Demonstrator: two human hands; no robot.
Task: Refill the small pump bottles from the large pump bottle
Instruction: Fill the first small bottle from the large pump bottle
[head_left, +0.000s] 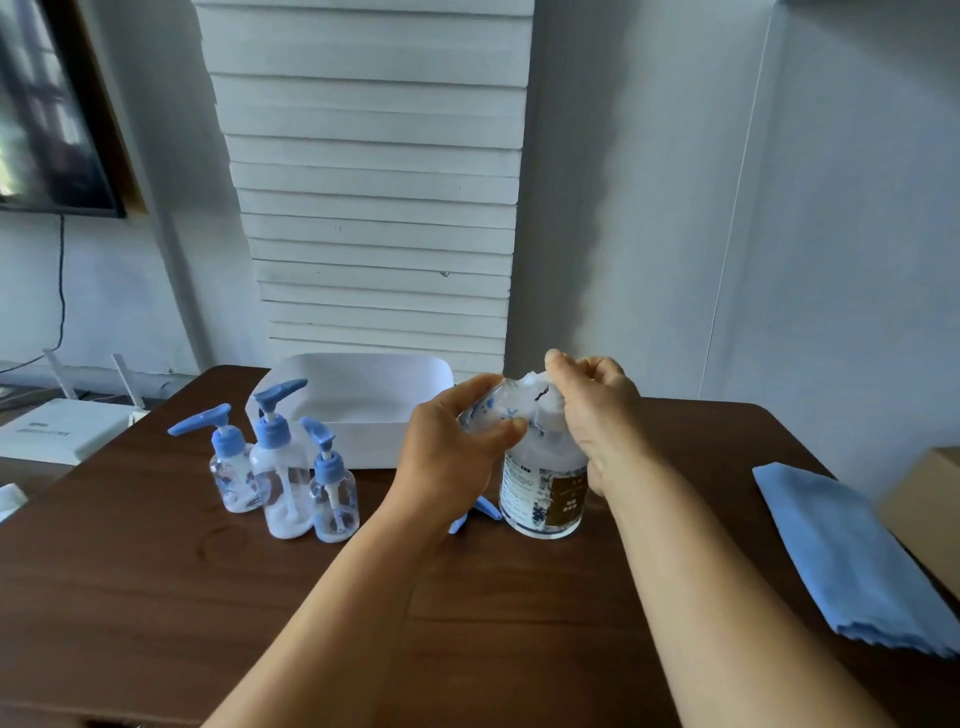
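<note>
Both my hands meet at the top of the large pump bottle (543, 483).

My left hand (457, 441) curls round a small clear bottle (493, 410), tipped on its side, mouth toward the large bottle's pump. My right hand (597, 410) pinches that pump head, which my fingers mostly hide. The large bottle stands upright on the counter (208, 597). A blue pump top (480, 512) lies at its left foot, partly behind my wrist. Farther left stand three small pump bottles (283, 467), upright.

Glossy dark wood table (156, 597), clear plastic small pump bottles (285, 483), matt blue cloth (841, 561), white plastic tray (363, 441)
</note>
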